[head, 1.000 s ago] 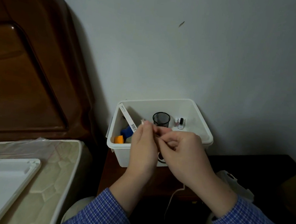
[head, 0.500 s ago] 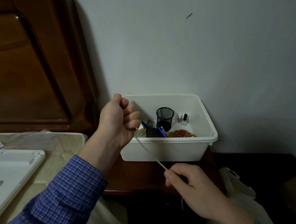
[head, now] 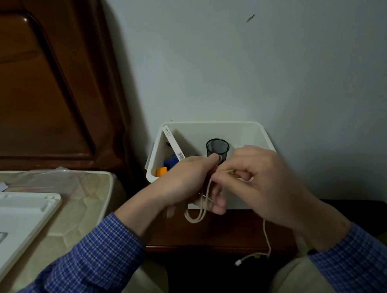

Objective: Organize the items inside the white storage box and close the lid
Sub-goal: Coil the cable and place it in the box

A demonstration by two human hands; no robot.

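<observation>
Cream cable (head: 195, 215) now looped; hands together again.

Dim light. Plain pale wall (head: 262, 71) fills upper right; dark wooden headboard (head: 43, 78) upper left; mattress (head: 82, 184) lower left; brown nightstand (head: 227, 235) centre.

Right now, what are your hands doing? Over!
Left hand grips cream cable loops. Right hand pinches the cable. White storage box open, lid off, on the mattress. Cable tail dangling.

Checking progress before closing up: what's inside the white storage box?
Inside the white storage box: black mesh cup, barcoded strip, blue item, orange item. Hands cover the rest.
</observation>
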